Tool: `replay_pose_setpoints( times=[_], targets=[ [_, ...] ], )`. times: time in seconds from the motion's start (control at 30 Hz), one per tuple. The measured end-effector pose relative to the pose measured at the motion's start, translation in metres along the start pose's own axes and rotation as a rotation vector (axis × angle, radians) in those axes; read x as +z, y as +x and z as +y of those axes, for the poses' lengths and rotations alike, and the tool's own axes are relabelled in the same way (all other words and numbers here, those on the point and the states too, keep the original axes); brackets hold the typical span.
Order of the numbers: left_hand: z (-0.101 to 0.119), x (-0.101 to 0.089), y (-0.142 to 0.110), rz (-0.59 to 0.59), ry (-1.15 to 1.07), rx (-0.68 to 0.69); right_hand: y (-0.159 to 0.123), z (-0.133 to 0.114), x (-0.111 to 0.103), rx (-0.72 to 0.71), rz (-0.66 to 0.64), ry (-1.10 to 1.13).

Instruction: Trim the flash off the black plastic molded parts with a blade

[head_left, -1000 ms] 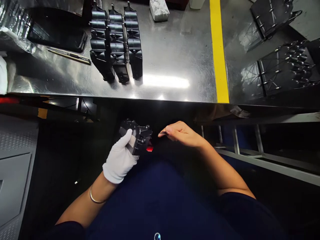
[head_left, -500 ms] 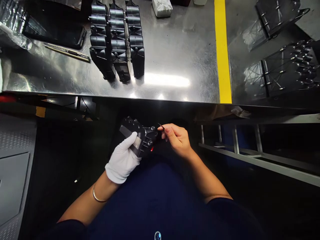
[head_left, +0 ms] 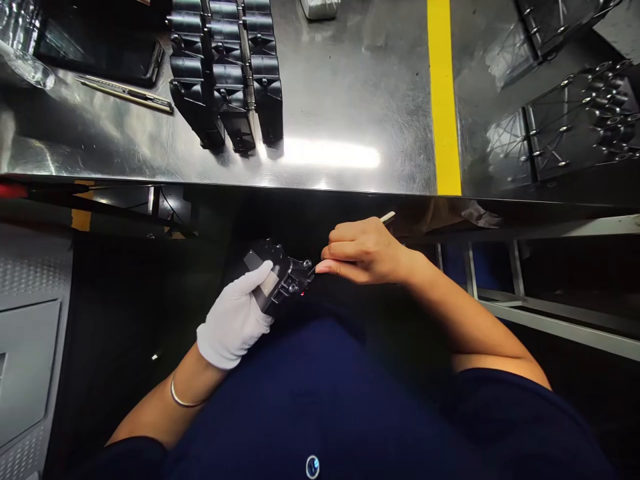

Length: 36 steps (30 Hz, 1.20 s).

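Black moulded plastic housing (head_left: 281, 272) is held in the air in front of the bench edge, tilted, bossed end toward the right hand. My read: tool work on that bossed end, probably trimming or scraping. Next move would call for a firm left grip and short, controlled strokes, tip aimed away from the glove. Gloved left hand (head_left: 234, 321) is closed on the housing's near end: thumb across the top face, other fingers mostly hidden under it. Bare right hand (head_left: 367, 251) is curled tight round a slim tool (head_left: 388, 218), rear end poking out behind the knuckles; its fingertips sit just beside the bosses. Can't tell if the tip touches. Steel bench (head_left: 345, 87) lies beyond.
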<state>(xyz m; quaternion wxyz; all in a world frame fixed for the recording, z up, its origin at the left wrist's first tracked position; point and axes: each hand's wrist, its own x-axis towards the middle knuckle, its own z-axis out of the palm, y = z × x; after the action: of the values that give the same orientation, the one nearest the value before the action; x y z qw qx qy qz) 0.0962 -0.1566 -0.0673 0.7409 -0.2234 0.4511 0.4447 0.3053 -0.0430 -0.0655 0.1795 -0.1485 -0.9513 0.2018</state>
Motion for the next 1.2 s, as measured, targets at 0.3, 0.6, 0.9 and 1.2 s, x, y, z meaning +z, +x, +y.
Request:
replay_pose_setpoints(
  times=[0.3, 0.6, 0.9, 1.2],
  targets=[
    [-0.007, 0.004, 0.004, -0.035, -0.102, -0.088, -0.013, 0.016, -0.006, 0.198, -0.525, 0.874],
    [0.003, 0.006, 0.002, -0.065, -0.149, 0.090, -0.011, -0.027, 0.060, 0.882, 0.359, 1.095],
    [0.002, -0.009, 0.014, -0.347, -0.134, 0.043, 0.005, -0.057, 0.072, 0.848, 0.537, 0.899],
    [-0.008, -0.003, 0.013, -0.294, -0.221, -0.076, 0.012, -0.080, 0.103, 0.976, 0.910, 0.918]
  ],
)
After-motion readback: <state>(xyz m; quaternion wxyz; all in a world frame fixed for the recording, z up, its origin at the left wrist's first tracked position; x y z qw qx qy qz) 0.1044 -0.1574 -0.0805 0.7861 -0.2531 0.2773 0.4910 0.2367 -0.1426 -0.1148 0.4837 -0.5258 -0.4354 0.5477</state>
